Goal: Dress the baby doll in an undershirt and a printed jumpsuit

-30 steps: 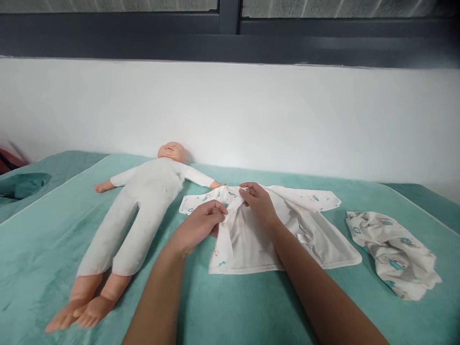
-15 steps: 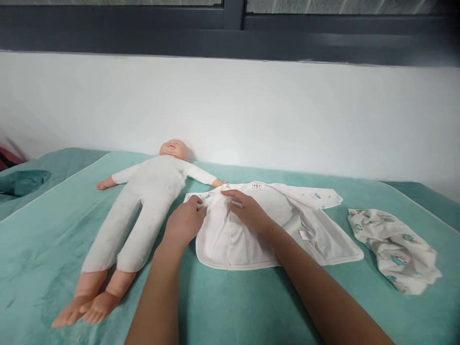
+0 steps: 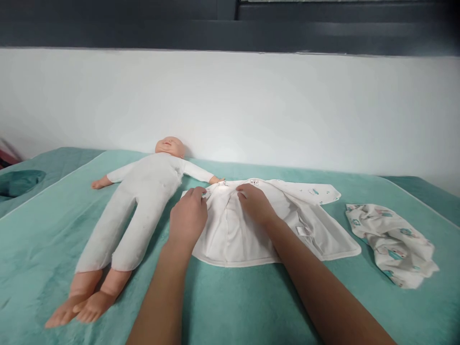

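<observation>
A white baby shirt (image 3: 247, 239) lies spread open, its pale inside facing up and one printed sleeve stretched out to the right. My left hand (image 3: 188, 213) is closed on the shirt's left side near the sleeve, fingers curled over the cloth. With thumb and fingers pinched together, my right hand (image 3: 254, 202) grips the shirt's front cloth below the neckline. Left of the shirt, a baby doll (image 3: 143, 191) with a white cloth body lies on its back, arms spread. The doll's hand at right touches or nearly touches the shirt's upper edge.
Crumpled white printed baby clothing (image 3: 393, 247) sits to the right of the shirt. Everything rests on a green bed cover (image 3: 223, 306). Behind it rises a white wall (image 3: 230, 105) below a dark window frame (image 3: 143, 33).
My right hand has moved slightly right, and its fingers have closed on the shirt. My left hand has turned a little over the sleeve side. The view has shifted slightly.
</observation>
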A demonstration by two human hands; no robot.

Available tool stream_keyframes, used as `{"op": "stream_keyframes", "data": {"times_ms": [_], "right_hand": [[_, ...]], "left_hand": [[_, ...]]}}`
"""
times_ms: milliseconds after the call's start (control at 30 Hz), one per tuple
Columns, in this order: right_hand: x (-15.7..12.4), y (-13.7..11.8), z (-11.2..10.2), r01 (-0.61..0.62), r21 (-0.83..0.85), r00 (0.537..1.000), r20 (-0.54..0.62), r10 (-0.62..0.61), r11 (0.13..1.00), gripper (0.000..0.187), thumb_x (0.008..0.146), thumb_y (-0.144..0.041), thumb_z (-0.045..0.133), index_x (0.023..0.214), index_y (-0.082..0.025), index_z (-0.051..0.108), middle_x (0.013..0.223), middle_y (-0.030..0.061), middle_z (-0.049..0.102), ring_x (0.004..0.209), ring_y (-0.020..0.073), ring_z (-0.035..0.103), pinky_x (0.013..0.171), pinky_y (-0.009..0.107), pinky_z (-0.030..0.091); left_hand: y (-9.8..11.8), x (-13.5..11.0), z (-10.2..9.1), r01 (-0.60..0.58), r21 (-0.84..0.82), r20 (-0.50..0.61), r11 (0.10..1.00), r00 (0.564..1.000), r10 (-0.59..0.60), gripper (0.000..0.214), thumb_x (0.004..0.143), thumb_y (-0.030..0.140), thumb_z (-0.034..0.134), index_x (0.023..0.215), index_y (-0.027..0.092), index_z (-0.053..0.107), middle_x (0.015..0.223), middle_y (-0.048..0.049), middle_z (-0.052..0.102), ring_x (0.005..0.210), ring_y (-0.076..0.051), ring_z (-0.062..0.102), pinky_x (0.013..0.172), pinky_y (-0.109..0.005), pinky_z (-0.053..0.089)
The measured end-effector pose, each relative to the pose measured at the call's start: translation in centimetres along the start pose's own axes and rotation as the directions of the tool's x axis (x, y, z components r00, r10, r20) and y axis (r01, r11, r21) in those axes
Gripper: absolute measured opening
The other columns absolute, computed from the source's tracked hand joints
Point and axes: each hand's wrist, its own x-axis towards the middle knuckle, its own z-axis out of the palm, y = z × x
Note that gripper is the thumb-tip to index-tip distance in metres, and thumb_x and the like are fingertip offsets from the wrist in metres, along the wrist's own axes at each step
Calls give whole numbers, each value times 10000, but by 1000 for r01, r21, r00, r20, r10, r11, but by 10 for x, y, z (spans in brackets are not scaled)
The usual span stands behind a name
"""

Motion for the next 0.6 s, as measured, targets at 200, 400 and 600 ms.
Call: {"op": "stream_keyframes", "data": {"times_ms": [200,400,600], "right_hand": [[-14,-7,15,264,-293,954,223,-202,919,546,985,-346,397,1410,-3,423,1553,240,294,1464,337,231,1157,526,249],[-43,-30,32,384,-295,921,198,-337,875,718,963,-459,437,1460,47,332,1501,295,356,1444,387,252,1148,537,269],[-64,-54,40,453,-151,889,147,-433,879,732,912,-434,543,1492,-48,316,1483,255,397,1400,383,316,1120,575,296]], "left_hand": [[18,-2,15,-222,-192,-61,956,975,214,230,934,230,416,1025,244,627,1040,-12,705,948,-205,639,789,-315,457],[19,-3,17,-227,-239,-147,944,970,195,186,923,228,460,987,247,634,1043,3,712,949,-193,645,794,-310,459],[18,-4,16,-221,-301,-174,928,969,174,194,917,217,467,1004,244,639,1064,9,714,949,-182,652,798,-304,459]]}}
